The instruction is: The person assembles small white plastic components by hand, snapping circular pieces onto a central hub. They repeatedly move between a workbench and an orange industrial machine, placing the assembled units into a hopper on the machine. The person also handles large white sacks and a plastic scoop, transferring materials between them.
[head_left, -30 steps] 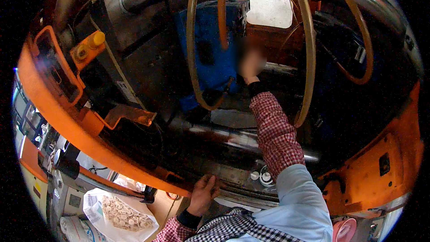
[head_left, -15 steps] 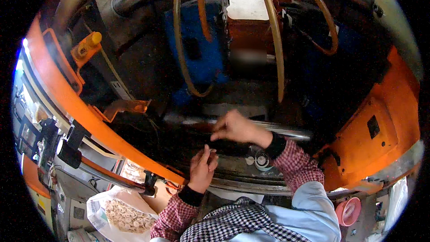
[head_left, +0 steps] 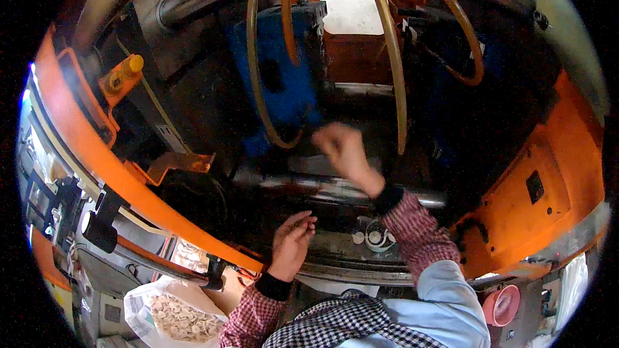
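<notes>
My right hand (head_left: 345, 154) reaches forward over a shiny metal bar (head_left: 309, 183), close to the lower end of a blue metal block (head_left: 274, 84). Motion smears its fingers, which look curled; whether they hold anything cannot be made out. Nearer to me, my left hand (head_left: 291, 245) is raised with thumb and fingers drawn together. Anything pinched there is too small to name. Beside my right sleeve, on the machine's ledge, stands a small round white container (head_left: 376, 240), with a small white round piece (head_left: 358, 238) to its left.
Tan hoses (head_left: 392, 71) hang down ahead of me. Orange machine panels (head_left: 535, 187) flank the opening, with a bracket (head_left: 180, 163) jutting in at left. A white sack (head_left: 145, 299) of small pale pieces is at lower left, a pink bucket (head_left: 501, 306) at lower right.
My right hand has moved away from my left hand, forward toward the blue block. The left hand has stayed nearly in place, its fingers tilting to the right.
</notes>
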### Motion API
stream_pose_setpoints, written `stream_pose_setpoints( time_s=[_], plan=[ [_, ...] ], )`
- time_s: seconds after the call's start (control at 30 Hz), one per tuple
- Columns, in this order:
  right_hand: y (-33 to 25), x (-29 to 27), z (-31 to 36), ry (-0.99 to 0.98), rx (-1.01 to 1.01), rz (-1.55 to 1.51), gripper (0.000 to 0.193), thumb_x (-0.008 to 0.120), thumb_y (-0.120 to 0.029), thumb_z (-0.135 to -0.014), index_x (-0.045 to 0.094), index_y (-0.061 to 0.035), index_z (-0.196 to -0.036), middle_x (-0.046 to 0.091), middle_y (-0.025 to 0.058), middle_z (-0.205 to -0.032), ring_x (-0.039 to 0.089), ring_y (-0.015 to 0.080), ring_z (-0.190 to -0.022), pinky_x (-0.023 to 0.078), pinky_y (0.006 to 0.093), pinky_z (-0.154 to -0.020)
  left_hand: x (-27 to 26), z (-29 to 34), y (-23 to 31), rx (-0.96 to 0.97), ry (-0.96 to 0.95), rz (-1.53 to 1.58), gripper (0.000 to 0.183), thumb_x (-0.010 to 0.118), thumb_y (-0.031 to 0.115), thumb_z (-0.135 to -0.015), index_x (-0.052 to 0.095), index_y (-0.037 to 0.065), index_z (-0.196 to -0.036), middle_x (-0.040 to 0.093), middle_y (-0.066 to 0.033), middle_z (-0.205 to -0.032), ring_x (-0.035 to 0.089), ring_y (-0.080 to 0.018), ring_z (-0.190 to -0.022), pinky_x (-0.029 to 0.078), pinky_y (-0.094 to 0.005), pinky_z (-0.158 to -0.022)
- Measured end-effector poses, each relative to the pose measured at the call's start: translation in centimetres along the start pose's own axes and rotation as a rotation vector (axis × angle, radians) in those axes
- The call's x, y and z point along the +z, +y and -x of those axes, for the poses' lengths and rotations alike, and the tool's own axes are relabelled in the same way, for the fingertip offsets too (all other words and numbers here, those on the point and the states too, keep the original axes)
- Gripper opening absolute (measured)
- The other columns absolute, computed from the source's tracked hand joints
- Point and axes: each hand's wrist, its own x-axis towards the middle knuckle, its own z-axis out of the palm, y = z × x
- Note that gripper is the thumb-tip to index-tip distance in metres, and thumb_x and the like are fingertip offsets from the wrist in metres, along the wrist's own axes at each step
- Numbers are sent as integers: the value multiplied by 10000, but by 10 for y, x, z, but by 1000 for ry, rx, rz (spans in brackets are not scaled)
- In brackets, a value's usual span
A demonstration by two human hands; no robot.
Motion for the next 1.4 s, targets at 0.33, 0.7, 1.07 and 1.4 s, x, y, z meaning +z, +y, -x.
stream_pose_setpoints(
  time_s=[0.33,0.7,1.07,1.4],
  plan=[
    [162,59,-174,518,286,287,201,654,-163,-797,675,14,-889,634,194,-912,610,343,-841,469,402,-754,-12,40,3,-15,-86,-497,274,435,86,-944,464,-66,-1171,559,-184,-1117,553,-259,-1050,446,-367,-945],
    [193,85,-190,724,220,311,177,668,-142,-777,674,10,-868,639,179,-876,618,333,-810,471,389,-760,-15,38,1,-232,120,-159,263,449,82,-939,474,-64,-1156,568,-197,-1106,565,-268,-1031,468,-357,-913],
    [169,81,-174,448,88,405,325,600,-65,-713,633,6,-1029,581,182,-963,546,354,-944,437,418,-812,-24,49,0,-63,-6,-633,300,448,129,-947,478,-52,-1185,553,-194,-1133,546,-270,-1069,441,-365,-944],
    [101,29,-117,440,-57,419,171,590,-45,-773,632,14,-929,628,174,-856,589,375,-804,475,404,-732,9,30,7,-179,147,-208,282,483,277,-945,521,2,-993,601,-121,-912,602,-178,-800,481,-294,-707]
  ],
)
